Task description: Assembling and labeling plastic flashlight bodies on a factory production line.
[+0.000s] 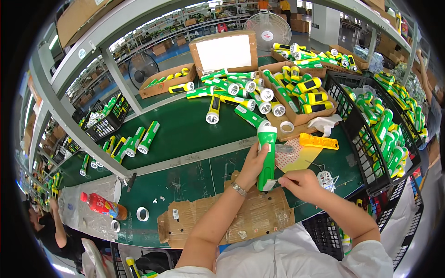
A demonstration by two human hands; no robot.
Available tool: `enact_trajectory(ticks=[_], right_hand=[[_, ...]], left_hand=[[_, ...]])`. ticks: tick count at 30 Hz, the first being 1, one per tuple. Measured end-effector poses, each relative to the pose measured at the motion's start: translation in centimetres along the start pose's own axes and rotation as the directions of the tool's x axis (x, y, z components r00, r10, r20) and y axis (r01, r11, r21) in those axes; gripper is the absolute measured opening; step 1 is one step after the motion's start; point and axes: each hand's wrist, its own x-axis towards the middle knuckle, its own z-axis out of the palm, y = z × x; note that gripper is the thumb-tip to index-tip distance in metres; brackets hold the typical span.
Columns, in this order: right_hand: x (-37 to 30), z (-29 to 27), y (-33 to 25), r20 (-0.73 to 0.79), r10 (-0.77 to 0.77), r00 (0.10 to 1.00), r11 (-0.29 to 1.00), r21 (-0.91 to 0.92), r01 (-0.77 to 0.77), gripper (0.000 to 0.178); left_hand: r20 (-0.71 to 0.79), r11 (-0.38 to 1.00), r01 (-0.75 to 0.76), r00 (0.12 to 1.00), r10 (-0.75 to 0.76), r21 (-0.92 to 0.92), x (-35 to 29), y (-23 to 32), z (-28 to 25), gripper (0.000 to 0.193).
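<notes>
My left hand (253, 163) is wrapped round a green flashlight (267, 162) with a white head, which points away from me. At the flashlight's near end, the fingers of my right hand (299, 183) are pinched together. A small whitish piece shows between them and the flashlight, too small to name. Beneath my forearms lies a flattened brown cardboard sheet (190, 217). Just beyond my right hand are a yellow sheet (308, 155) with a label sheet on it, an orange plastic piece (318, 141) and a white power strip (326, 180).
Green and yellow flashlights (227, 85) lie piled at the back, with a full cardboard box (292, 111) beside them. A black crate (357, 139) of flashlights stands at right. On the left are a red bottle (103, 206) and a tape roll (143, 213). A grey frame post (79, 125) rises at left.
</notes>
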Motion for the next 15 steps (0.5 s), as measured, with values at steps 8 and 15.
enact_trajectory(ticks=[8,15], right_hand=[[-1.4,3.6,0.1,-0.087,-0.309,0.947,0.951,-0.048,0.305,0.019],[-1.3,3.7,-0.3,-0.069,-0.434,0.898,0.892,-0.174,0.417,0.024]], left_hand=[[-0.008,0.998,-0.027,1.000,0.027,-0.050,0.8,-0.9,-1.5,0.041],[-0.111,0.983,-0.059,0.993,0.040,-0.175,1.5,-1.3,-2.2,0.035]])
